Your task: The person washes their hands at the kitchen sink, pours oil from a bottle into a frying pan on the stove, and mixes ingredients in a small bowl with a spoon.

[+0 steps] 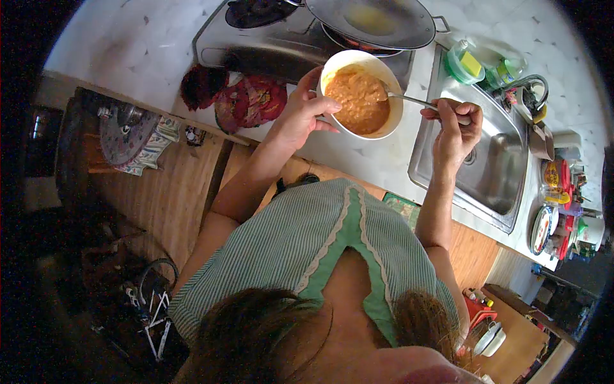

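Note:
My left hand [303, 113] grips the left side of a white bowl [398, 118], its thumb on the rim. An orange, lumpy mixture [358, 96] fills much of the bowl. My right hand [455, 130] is closed round the handle of a metal spoon [416, 101], whose far end dips into the mixture at the bowl's right side. The bowl is held in front of the stove, just below a wide pan [377, 22] with a little yellowish liquid in it.
A steel sink [492, 173] lies at the right, with a green container [462, 69] holding a yellow sponge behind it. Red patterned cloths [249, 102] lie left of the bowl. Jars [555, 176] and a plate [542, 229] stand at the far right.

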`<state>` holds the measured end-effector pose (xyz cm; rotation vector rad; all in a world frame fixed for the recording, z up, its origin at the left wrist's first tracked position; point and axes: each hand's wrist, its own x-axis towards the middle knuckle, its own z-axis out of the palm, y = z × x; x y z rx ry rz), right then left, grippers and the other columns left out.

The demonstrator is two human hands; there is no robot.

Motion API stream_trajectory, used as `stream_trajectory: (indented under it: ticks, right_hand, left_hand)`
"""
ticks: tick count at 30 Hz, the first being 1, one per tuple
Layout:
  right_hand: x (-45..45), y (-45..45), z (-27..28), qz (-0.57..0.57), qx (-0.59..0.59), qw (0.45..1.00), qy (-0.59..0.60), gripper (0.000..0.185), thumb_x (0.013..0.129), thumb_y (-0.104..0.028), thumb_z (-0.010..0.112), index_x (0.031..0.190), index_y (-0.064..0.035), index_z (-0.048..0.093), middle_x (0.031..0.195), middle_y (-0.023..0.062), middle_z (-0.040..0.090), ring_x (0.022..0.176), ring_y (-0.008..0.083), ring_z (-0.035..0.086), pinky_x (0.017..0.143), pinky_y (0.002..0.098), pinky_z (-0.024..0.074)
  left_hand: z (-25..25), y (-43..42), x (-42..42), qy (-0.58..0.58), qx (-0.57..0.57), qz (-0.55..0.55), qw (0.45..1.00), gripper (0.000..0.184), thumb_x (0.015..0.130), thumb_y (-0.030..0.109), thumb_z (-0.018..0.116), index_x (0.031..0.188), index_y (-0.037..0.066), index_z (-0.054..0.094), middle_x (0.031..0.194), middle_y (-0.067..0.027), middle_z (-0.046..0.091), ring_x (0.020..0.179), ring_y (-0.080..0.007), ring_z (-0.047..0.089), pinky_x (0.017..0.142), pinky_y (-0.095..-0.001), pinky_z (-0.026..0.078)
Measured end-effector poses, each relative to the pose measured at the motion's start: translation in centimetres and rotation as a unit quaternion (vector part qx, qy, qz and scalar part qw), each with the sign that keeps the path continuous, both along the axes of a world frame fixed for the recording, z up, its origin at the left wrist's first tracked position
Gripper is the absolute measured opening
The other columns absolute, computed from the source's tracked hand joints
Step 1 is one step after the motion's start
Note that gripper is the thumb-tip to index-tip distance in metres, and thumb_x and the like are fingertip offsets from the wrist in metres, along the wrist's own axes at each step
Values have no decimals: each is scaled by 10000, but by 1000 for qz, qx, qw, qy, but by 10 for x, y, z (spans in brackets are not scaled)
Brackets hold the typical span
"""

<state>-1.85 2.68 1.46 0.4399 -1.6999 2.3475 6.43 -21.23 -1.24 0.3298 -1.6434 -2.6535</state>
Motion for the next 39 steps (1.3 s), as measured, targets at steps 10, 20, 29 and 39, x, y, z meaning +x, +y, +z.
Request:
stream_trajectory:
  ticks: [10,20,29,39]
  right_hand:
    - [3,2,-7,48,91,977,185,200,822,128,544,812,-8,398,882,232,628,818,261,649,682,387,575]
    - [13,6,-5,60,69,982,164,223,807,142,546,776,-9,386,868,266,623,753,278,652,646,379,566]
    - [17,-4,-8,130,97,977,138,204,815,129,543,776,-12,401,857,239,627,790,263,649,677,353,566]
    - [-16,-2,31,159,331,836,409,178,825,130,513,881,-22,440,939,217,640,799,295,653,668,364,555]
  left_hand:
    - [-1,3,1,18,9,-10,1000,821,683,125,648,1388,73,231,1119,-123,529,887,-214,610,605,-362,568]
    - [-7,4,0,26,30,-5,999,823,688,123,645,1390,73,217,1126,-128,527,894,-220,611,598,-362,567]
    - [-6,8,3,37,30,13,999,816,694,107,638,1391,78,215,1111,-118,539,892,-216,613,607,-363,568]
    - [-5,7,12,12,-18,-4,1000,811,693,120,653,1389,75,238,1046,-123,562,886,-215,618,623,-359,558]
